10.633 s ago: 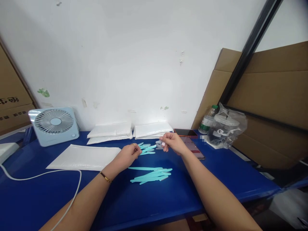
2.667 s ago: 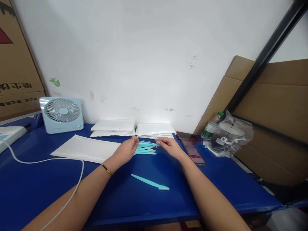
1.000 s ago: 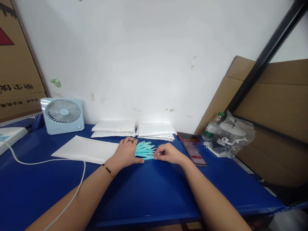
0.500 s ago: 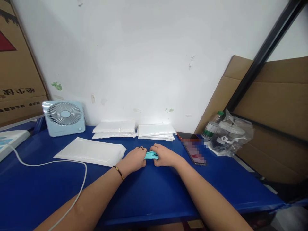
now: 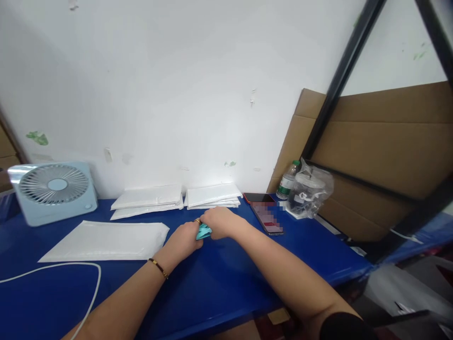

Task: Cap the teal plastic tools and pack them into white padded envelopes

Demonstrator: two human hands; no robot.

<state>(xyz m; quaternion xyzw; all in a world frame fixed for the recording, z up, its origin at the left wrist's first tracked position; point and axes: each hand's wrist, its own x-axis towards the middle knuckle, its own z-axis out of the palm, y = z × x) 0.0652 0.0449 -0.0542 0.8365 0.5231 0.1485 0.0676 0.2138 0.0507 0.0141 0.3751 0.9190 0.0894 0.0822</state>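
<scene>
A small turquoise bundle [image 5: 204, 231], seemingly folded or layered, sits between my two hands just above the blue table; its kind is not clear. My left hand [image 5: 186, 238], with a ring and a dark bracelet at the wrist, has its fingers closed on the bundle's left side. From the right, my right hand [image 5: 220, 222] closes on the other side, its fingers touching those of the left and covering part of the bundle. Left of my left hand lies a white padded envelope [image 5: 109, 241]. Behind my hands are two stacks of similar envelopes, the left stack [image 5: 148, 198] and the right stack [image 5: 212, 194].
A light blue fan [image 5: 54, 189] stands at the left on the blue table [image 5: 219, 288]. A white cable [image 5: 97, 283] crosses near my left forearm. At the right are two phones [image 5: 269, 219], a green-capped bottle [image 5: 287, 182] and a plastic-wrapped cup [image 5: 309, 191].
The view has swung right, so the surroundings sit further left. My hands have drawn closer together, and less of the turquoise bundle shows between them.
</scene>
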